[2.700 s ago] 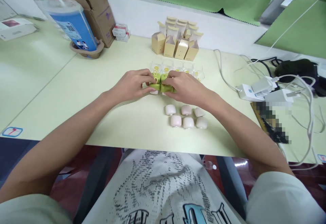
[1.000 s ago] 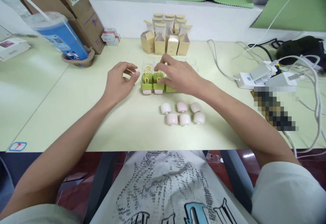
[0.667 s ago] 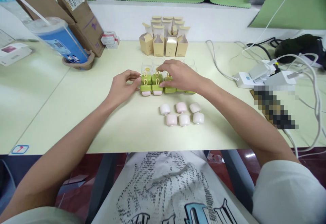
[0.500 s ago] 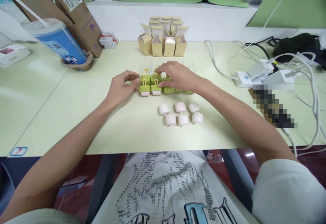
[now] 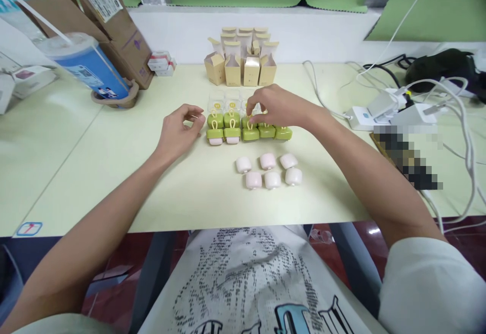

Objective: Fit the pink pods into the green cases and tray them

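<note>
Two rows of glossy green caps (image 5: 267,131) with pale yellow loops stand on the table. The two front-left ones sit on pale pink rounded bottoms (image 5: 232,140); the front caps to the right show no pink below. My right hand (image 5: 271,105) reaches over the rows from the right, thumb and forefinger closed round the loop of a green cap (image 5: 250,132) in the third column. My left hand (image 5: 180,129) rests just left of the rows, fingers curved and apart, holding nothing. Nearer me lie several loose pale pink and white rounded pieces (image 5: 272,179).
Clear plastic covers (image 5: 232,101) stand behind the caps. Open tan cartons (image 5: 233,71) are at the wall. To the left are a big blue cup (image 5: 94,71) and a cardboard box (image 5: 129,45); to the right, a power strip (image 5: 360,118), cables and a pixelated dark object (image 5: 408,162).
My right hand has moved right, from the second column of caps to the third. My left hand has drawn slightly left, away from the caps.
</note>
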### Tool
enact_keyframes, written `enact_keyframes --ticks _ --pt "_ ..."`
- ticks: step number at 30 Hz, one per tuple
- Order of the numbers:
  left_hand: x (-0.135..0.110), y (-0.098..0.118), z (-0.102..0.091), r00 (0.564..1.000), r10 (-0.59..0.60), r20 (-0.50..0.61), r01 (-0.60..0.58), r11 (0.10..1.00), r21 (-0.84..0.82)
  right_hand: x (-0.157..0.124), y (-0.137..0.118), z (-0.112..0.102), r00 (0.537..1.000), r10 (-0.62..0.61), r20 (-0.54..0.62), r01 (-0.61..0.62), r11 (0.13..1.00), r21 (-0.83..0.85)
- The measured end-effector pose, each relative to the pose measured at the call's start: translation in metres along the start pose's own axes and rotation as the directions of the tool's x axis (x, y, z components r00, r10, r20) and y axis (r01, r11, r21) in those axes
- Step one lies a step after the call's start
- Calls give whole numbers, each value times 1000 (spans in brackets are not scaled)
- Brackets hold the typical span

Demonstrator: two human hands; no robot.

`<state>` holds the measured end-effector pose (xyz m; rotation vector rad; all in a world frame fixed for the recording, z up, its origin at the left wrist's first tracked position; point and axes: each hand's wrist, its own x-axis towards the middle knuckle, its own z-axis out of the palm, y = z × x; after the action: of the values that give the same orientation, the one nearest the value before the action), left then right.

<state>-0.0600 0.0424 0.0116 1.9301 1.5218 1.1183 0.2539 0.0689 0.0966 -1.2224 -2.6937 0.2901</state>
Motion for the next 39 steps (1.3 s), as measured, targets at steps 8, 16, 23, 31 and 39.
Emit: enact_keyframes --ticks 8,16,23,31,39 --pt "0 0 -1 998 60 10 -61 994 95 1 -5 1 999 6 42 -7 1000 23" --pt "-2 7 1 1000 3 -18 -1 998 64 6 3 12 999 -48 15 46 996 72" --pt "-3 8 1 1000 6 -7 -6 997 75 5 0 12 1000 -15 15 14 997 82" --pt "-3 7 1 1000 11 -5 -11 997 72 3 -10 6 998 10 62 -17 993 113" --pt "-4 12 0 1000 11 7 -12 996 85 4 -14 2 984 59 170 -85 985 147"
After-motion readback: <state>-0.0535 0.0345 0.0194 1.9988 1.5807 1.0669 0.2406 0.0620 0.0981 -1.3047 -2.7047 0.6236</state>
